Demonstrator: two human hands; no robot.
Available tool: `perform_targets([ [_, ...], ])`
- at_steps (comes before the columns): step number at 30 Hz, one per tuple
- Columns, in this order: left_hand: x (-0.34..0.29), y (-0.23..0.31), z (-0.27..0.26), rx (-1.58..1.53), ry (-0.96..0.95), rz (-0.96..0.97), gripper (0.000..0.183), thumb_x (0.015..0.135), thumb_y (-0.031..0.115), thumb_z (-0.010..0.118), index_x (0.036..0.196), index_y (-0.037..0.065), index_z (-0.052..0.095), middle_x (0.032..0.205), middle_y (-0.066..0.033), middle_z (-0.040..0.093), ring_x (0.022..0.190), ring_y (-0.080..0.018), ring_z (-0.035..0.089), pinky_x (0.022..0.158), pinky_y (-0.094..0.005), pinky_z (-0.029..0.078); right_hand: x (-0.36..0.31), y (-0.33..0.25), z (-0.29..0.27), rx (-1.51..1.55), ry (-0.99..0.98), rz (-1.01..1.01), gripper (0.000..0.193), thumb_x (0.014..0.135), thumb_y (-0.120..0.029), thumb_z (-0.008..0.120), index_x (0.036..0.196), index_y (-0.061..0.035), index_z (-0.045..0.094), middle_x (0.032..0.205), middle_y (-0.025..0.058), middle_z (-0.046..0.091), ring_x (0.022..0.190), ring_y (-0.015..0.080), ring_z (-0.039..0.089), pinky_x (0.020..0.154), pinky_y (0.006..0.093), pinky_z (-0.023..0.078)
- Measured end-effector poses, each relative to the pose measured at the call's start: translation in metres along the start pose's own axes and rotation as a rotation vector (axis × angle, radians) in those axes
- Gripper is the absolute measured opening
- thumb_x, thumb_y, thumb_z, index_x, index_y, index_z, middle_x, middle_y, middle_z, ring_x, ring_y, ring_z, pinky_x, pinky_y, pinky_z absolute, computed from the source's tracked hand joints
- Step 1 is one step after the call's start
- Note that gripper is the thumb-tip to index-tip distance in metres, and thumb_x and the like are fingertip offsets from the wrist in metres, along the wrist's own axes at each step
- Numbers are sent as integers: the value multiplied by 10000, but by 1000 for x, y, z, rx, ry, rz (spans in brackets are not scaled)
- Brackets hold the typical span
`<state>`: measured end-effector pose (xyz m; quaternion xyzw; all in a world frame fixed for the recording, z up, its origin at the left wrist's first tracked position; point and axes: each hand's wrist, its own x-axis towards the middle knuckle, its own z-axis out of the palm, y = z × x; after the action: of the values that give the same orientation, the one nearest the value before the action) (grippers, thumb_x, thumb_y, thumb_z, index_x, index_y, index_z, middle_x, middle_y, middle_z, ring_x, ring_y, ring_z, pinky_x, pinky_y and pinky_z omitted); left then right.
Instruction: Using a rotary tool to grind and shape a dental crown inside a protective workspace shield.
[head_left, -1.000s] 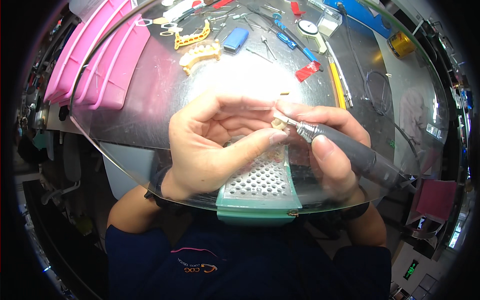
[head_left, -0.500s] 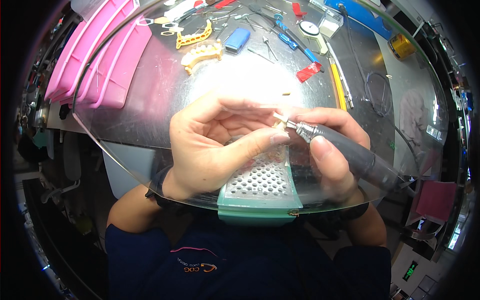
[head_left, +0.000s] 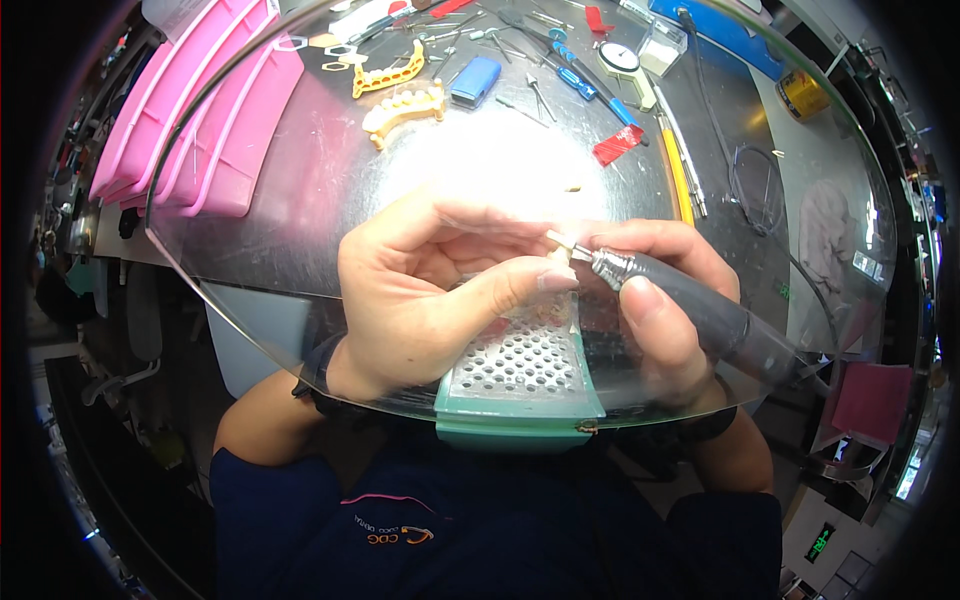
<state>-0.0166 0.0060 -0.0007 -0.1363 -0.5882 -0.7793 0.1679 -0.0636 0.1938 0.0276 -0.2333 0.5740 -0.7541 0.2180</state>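
Left hand (head_left: 410,305): pinches cream dental piece (head_left: 562,256)
Right hand (head_left: 663,328): grips rotary handpiece (head_left: 697,302)
Handpiece axis: slants up-left toward piece

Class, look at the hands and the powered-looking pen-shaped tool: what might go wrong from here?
1. The tool's tip is very near the left hand's thumb, so a slip might nick it.
2. The small cream piece is pinched at the fingertips and might drop, perhaps onto the perforated plate below.
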Motion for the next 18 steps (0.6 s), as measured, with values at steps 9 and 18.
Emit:
perform_targets([
  [9,0,0,0,16,7,11,258,775,-150,667,1011,-98,575,967,-225,674,912,-224,684,819,-319,568,0,2,-1,-5,-13,-25,283,862,-114,602,1102,36,588,1079,142,649,999,153,601,898,308,467],
  [18,0,-1,-1,-2,6,13,268,763,-150,683,1004,-89,582,966,-211,677,916,-217,681,818,-315,564,1,4,-1,8,-22,-45,278,864,-114,597,1097,38,587,1078,151,649,1013,162,599,909,315,461],
])
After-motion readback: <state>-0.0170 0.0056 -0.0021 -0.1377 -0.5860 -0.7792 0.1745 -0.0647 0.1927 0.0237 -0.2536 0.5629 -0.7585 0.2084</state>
